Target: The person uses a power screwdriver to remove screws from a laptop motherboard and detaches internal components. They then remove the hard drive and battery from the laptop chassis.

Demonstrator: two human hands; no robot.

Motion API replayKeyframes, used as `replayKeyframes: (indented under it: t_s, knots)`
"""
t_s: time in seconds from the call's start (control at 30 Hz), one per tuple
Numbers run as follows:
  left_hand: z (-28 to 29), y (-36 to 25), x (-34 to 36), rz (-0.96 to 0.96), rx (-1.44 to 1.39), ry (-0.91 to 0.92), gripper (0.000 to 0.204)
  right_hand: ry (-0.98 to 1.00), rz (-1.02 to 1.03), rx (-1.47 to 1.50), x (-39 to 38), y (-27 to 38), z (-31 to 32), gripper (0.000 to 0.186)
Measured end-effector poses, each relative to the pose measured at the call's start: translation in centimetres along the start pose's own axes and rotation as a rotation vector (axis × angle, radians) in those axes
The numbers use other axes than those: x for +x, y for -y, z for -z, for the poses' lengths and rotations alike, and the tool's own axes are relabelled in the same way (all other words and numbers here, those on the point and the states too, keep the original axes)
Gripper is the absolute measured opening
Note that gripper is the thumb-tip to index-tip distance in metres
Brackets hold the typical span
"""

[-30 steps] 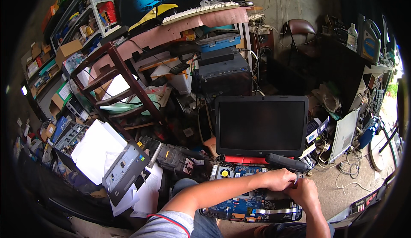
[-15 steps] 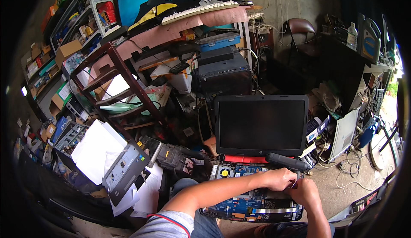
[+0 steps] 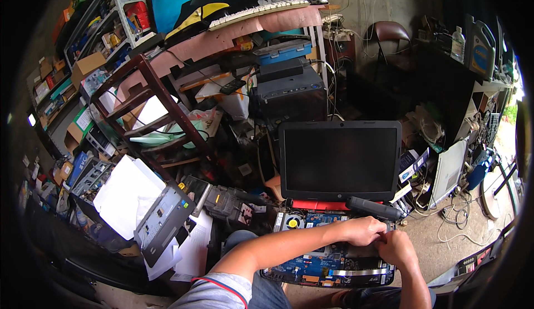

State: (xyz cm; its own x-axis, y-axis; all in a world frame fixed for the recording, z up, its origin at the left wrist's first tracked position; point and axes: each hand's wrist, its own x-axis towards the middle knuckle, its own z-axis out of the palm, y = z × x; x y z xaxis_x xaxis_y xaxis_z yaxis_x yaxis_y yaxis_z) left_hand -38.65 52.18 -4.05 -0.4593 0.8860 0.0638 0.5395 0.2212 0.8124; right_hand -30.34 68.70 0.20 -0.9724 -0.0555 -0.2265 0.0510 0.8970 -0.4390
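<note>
An opened laptop lies before me, its dark screen (image 3: 340, 161) upright and its base (image 3: 311, 264) showing a blue circuit board, a small fan (image 3: 293, 222) and a pale ribbon cable (image 3: 359, 273). My left hand (image 3: 364, 231) reaches across to the base's right side, fingers closed. Right beside it, my right hand (image 3: 396, 248) is also closed, its fingertips meeting those of the left. Whatever they pinch is hidden between the fingers. Just behind the hands, a long dark bar like a laptop battery (image 3: 372, 208) rests slantwise near the red strip (image 3: 317, 204) below the screen.
A removed laptop cover panel (image 3: 164, 223) leans on white papers (image 3: 130, 195) at the left. Behind stand a dark wooden rack (image 3: 158, 106) and a black computer case (image 3: 292, 97). Loose cables (image 3: 456, 214) and a silver laptop (image 3: 448, 172) lie to the right.
Both hands stay at the same spot with only a slight shift of the fingers. The rest of the scene looks the same.
</note>
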Motion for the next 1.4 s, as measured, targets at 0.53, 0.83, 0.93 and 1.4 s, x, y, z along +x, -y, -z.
replayKeyframes:
  t_s: [0.53,0.83,0.93,1.4]
  knots:
    - [-0.1,-0.2,0.0,0.003,-0.07,-0.015,0.012,-0.032,0.004,0.003,0.6,0.0,-0.4,0.027]
    - [0.0,-1.2,0.2,0.045,0.068,-0.013,0.012,-0.075,-0.018,0.059,0.4,-0.6,-0.5,0.029]
    - [-0.5,-0.1,0.2,-0.016,-0.072,-0.048,0.013,-0.038,-0.003,0.061,0.3,-0.5,-0.3,0.027]
    - [0.1,-1.4,0.2,0.095,0.092,-0.003,0.012,-0.056,-0.024,0.003,0.1,0.2,-0.1,0.026]
